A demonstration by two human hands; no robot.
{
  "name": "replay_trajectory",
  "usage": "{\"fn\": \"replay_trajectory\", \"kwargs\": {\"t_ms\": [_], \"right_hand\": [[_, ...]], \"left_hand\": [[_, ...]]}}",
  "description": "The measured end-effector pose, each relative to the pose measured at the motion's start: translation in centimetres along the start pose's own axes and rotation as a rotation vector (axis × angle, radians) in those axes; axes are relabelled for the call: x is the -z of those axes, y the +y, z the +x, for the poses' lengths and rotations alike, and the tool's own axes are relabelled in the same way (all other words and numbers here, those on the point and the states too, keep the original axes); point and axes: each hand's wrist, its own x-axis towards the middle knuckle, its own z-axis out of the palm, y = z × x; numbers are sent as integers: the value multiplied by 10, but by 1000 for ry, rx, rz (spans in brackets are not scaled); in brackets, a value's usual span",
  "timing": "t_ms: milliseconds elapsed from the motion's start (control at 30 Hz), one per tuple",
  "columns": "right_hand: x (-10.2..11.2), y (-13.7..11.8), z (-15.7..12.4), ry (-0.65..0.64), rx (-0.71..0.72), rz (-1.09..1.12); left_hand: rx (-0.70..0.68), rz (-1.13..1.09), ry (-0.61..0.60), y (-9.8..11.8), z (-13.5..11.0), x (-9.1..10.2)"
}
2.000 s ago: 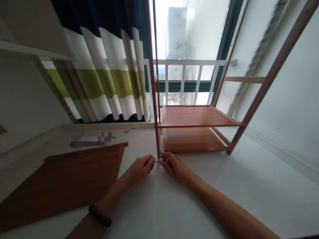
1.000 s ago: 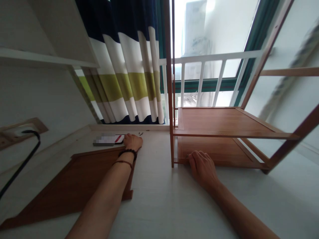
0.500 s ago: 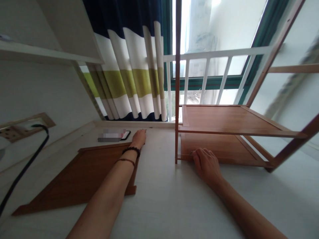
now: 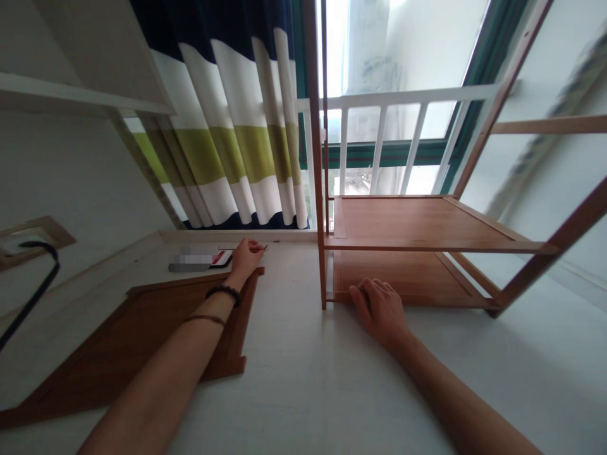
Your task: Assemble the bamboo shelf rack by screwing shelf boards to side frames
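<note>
Near the back edge of the white surface, my left hand (image 4: 247,256) is closed in a pinch. A small thin dark piece (image 4: 265,248), possibly a screw, sticks out from its fingertips. Under that forearm lies a loose brown wooden panel (image 4: 156,328), flat on the surface. My right hand (image 4: 382,313) rests at the front edge of the lower shelf board (image 4: 417,278) of a wooden rack, fingers curled. Whatever its fingers may hold is hidden. Above it runs the rack's upper shelf board (image 4: 427,221).
A phone (image 4: 226,258) lies beside my left hand, partly blurred out. The rack's upright post (image 4: 322,272) stands between my hands. A black cable (image 4: 35,297) hangs from the wall socket (image 4: 52,230) at left. Behind are a striped curtain (image 4: 237,145) and white window railing (image 4: 379,151).
The view has swung slightly to the right. My left hand has turned and lifted a little, so its pinched fingers and the small piece show more clearly. My right hand stays at the lower board.
</note>
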Motion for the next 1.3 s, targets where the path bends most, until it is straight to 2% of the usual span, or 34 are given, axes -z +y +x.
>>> {"fn": "replay_trajectory", "kwargs": {"t_ms": [67,167,300,400,433,500,600,800,933,1000,1067,1167,1200,1233,1300], "right_hand": [[2,-1,0,7,16,46],[4,-1,0,-5,58,120],[7,-4,-2,-25,-7,327],[7,-13,-5,-48,-56,533],[7,-17,-7,-43,-67,602],[7,-27,-9,-27,-103,738],[9,-39,-13,-72,-191,896],[7,-46,-16,-91,-350,1075],[-1,-47,-19,-133,-362,1140],[-1,-47,-18,-92,-332,1114],[3,-47,-17,-21,-291,1008],[12,-40,-12,55,-255,877],[14,-36,-10,78,-256,863],[15,-32,-9,109,-264,855],[18,-22,-5,182,-292,835]], "left_hand": [[-6,-134,20,9,-11,3],[-14,-353,-15,27,-41,10],[-9,-611,-128,57,-99,18],[11,-748,-209,76,-141,14],[27,-800,-246,80,-153,12],[105,-992,-395,86,-171,5],[162,-1101,-523,88,-188,-2],[113,-1081,-550,88,-201,-10],[81,-1028,-561,88,-206,-13],[29,-943,-550,87,-205,-14],[-96,-807,-405,86,-201,-16],[-306,-584,-56,86,-185,-22],[-345,-539,-12,88,-179,-26],[-361,-515,-27,91,-172,-29],[-345,-504,-156,98,-161,-38]]}}
